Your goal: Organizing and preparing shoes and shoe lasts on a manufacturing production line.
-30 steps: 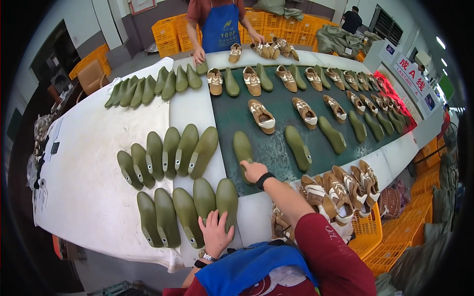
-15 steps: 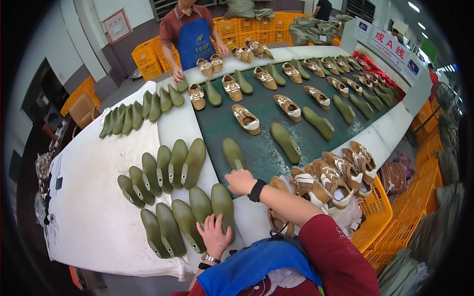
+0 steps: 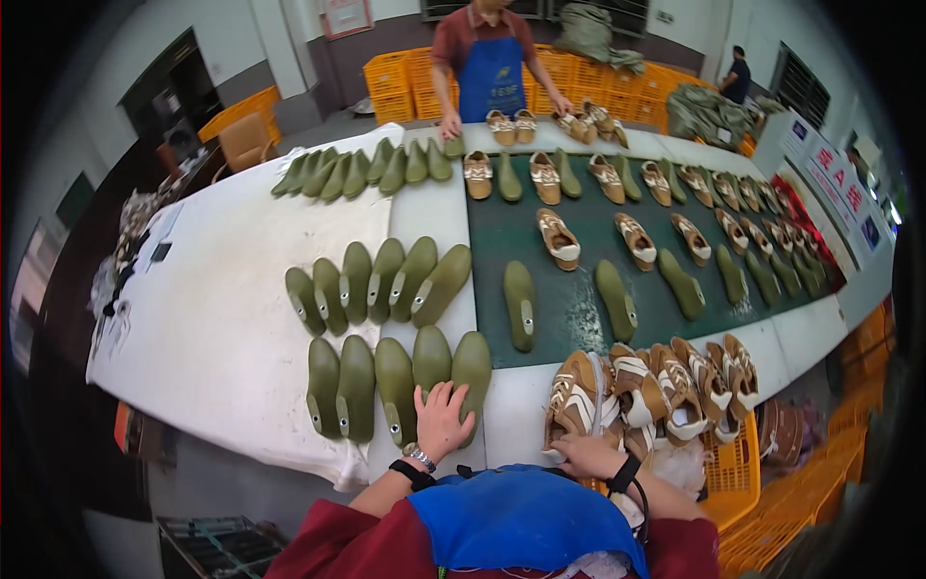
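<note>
My left hand [image 3: 444, 422] lies with spread fingers over the heel ends of two dark green shoe lasts [image 3: 431, 355] in the near row. More lasts [image 3: 356, 388] stand side by side to its left. At the near edge of the table, my right hand [image 3: 590, 455] closes on the lower end of a brown-and-white sneaker [image 3: 576, 394]; its fingertips are partly hidden. That sneaker leans at the left end of a pile of similar sneakers [image 3: 678, 391]. A single green last [image 3: 519, 304] lies on the dark green belt ahead of me.
Across the dark green belt [image 3: 569, 323] run rows of sneakers and lasts. Another group of lasts [image 3: 355, 282] stands on the white table [image 3: 212, 318]. A co-worker in a blue apron [image 3: 490, 82] stands across the table. Orange crates [image 3: 738, 473] sit at my right.
My right hand has left the green last on the belt and come back to the sneaker pile. My left hand stays on the lasts. The view has turned left.
</note>
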{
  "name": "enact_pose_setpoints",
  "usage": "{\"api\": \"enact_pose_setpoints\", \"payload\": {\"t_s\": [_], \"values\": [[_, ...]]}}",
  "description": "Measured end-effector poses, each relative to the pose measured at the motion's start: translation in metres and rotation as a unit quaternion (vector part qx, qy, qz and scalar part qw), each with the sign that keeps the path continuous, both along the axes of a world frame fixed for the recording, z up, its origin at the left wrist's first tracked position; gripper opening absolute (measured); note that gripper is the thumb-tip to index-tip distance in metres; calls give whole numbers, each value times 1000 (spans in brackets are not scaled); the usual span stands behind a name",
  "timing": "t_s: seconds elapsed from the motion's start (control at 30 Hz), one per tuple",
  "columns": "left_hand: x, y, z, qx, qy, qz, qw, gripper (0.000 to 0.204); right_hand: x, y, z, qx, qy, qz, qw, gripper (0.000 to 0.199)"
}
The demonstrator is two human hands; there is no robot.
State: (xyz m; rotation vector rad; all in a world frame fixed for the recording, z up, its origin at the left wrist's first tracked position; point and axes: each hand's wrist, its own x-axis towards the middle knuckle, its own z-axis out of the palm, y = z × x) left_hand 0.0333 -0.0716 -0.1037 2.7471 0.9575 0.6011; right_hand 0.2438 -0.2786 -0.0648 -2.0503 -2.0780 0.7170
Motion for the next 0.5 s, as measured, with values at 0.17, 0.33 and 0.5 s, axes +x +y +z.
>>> {"api": "enact_pose_setpoints", "payload": {"t_s": [0.17, 0.33, 0.5], "values": [[-1, 0, 0, 5, 0, 3, 1000, 49, -18, 7, -9, -25, -69, -51, 996, 26], [0, -1, -4, 3, 2, 4, 1000, 49, -7, 27, 47, 58, 128, -183, 973, 29], [0, -2, -4, 2, 1, 2, 1000, 50, -3, 54, 89, 89, 351, -268, 893, 32]]}}
